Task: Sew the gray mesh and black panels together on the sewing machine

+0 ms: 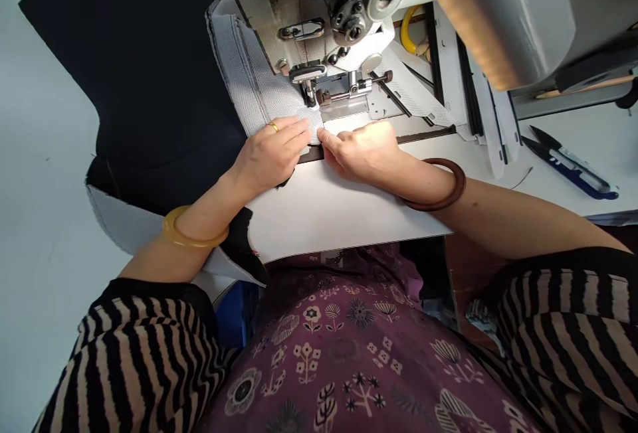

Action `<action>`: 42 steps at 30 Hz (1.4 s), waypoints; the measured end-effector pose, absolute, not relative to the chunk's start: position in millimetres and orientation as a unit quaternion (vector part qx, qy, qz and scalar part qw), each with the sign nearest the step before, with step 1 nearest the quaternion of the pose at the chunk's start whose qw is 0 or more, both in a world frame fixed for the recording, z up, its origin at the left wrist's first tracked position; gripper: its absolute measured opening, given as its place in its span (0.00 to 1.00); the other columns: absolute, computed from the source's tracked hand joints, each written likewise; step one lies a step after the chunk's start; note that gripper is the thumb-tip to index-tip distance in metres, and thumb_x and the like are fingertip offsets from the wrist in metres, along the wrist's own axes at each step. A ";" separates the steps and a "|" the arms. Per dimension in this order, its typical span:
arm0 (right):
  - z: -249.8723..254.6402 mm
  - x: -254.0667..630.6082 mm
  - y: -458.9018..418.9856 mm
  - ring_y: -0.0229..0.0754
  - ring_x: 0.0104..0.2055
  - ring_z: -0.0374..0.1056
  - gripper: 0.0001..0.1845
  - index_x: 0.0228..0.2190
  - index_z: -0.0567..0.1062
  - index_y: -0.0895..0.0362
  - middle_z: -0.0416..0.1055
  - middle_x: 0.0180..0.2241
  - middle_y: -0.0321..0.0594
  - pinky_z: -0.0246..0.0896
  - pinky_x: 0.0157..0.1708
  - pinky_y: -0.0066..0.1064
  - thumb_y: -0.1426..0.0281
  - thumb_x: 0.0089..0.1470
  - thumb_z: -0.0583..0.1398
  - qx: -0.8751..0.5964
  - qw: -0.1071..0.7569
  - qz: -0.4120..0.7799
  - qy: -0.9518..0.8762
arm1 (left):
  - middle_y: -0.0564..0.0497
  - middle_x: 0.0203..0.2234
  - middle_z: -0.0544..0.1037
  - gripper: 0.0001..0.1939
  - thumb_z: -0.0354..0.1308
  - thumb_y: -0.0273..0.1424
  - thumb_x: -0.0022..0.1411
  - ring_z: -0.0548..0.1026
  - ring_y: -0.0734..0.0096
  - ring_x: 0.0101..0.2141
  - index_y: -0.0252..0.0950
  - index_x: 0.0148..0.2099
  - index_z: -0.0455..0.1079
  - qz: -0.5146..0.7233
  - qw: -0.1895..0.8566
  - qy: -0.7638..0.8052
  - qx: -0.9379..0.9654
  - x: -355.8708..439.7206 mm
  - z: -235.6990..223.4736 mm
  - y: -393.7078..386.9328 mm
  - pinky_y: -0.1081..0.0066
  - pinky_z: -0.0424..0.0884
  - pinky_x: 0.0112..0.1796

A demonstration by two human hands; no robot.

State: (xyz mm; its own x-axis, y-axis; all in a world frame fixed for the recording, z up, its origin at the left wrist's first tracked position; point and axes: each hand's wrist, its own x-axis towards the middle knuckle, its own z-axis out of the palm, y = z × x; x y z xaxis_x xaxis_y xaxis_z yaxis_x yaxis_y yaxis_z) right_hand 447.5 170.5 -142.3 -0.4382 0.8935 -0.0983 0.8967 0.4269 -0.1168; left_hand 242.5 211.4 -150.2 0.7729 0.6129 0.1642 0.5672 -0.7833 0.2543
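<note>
A grey woven fabric piece (272,91) lies under the presser foot (310,95) of a sewing machine (269,11), its near corner just in front of the needle. My left hand (273,154) rests on this fabric with its fingers stretched out flat, left of the foot. On the other side, my right hand (363,151) has its fingers curled, with the index finger and thumb at the fabric's right edge. What lies beneath the right fingers is partly hidden. A large black fabric panel (154,81) joins or lies against the grey piece on the left; I cannot tell which.
Thread snips (571,164) lie on the white tabletop (343,210) at right. Behind my right hand are several perforated light strips (448,68) and dark strips, with a yellow ring (409,31) beyond. A grey cylindrical machine part (503,14) overhangs the upper right.
</note>
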 end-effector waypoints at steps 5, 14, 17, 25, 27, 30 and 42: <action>-140.5 445.6 172.2 0.45 0.28 0.66 0.26 0.48 0.76 0.63 0.76 0.30 0.53 0.50 0.31 0.34 0.68 0.64 0.43 0.543 0.008 -0.082 0.836 | 0.45 0.52 0.77 0.21 0.45 0.22 0.65 0.73 0.57 0.56 0.36 0.52 0.75 0.126 0.070 0.304 0.942 242.4 -151.4 214.0 0.55 0.72 0.56; -143.2 443.8 176.0 0.48 0.28 0.68 0.30 0.59 0.68 0.64 0.75 0.27 0.53 0.45 0.29 0.33 0.66 0.65 0.42 0.562 0.021 -0.055 0.825 | 0.47 0.48 0.79 0.19 0.43 0.23 0.68 0.75 0.63 0.53 0.36 0.46 0.75 0.136 0.030 0.295 0.945 243.8 -153.4 232.4 0.63 0.74 0.52; -143.6 444.4 175.7 0.46 0.27 0.67 0.30 0.59 0.70 0.64 0.76 0.29 0.55 0.44 0.28 0.33 0.66 0.64 0.42 0.557 0.023 -0.057 0.828 | 0.46 0.49 0.79 0.18 0.43 0.22 0.67 0.75 0.62 0.53 0.34 0.45 0.75 0.130 0.019 0.285 0.950 245.1 -151.2 242.4 0.62 0.75 0.51; -143.1 444.3 174.3 0.45 0.25 0.66 0.29 0.56 0.73 0.61 0.78 0.31 0.54 0.44 0.27 0.33 0.66 0.65 0.42 0.543 0.022 -0.066 0.837 | 0.46 0.45 0.80 0.20 0.41 0.21 0.66 0.77 0.61 0.49 0.35 0.43 0.75 0.106 -0.015 0.271 0.957 246.6 -149.5 259.1 0.62 0.75 0.48; -143.2 443.7 174.1 0.44 0.25 0.65 0.28 0.54 0.74 0.63 0.78 0.31 0.54 0.46 0.27 0.33 0.67 0.65 0.42 0.543 0.011 -0.069 0.837 | 0.45 0.44 0.80 0.20 0.41 0.22 0.66 0.77 0.61 0.48 0.35 0.44 0.75 0.113 -0.010 0.268 0.957 246.3 -150.4 259.4 0.61 0.75 0.48; -143.0 442.8 173.8 0.44 0.25 0.66 0.28 0.55 0.74 0.62 0.78 0.31 0.54 0.46 0.26 0.34 0.68 0.65 0.42 0.546 0.015 -0.064 0.835 | 0.45 0.43 0.80 0.20 0.41 0.21 0.65 0.77 0.61 0.48 0.35 0.43 0.75 0.122 -0.016 0.262 0.957 246.2 -151.4 259.4 0.62 0.75 0.48; -145.0 443.4 172.4 0.43 0.25 0.63 0.29 0.56 0.73 0.58 0.78 0.31 0.51 0.39 0.27 0.33 0.67 0.66 0.40 0.546 0.025 -0.048 0.836 | 0.48 0.49 0.80 0.20 0.44 0.21 0.63 0.75 0.62 0.54 0.36 0.45 0.77 0.140 0.016 0.285 0.948 243.5 -157.0 254.0 0.61 0.74 0.54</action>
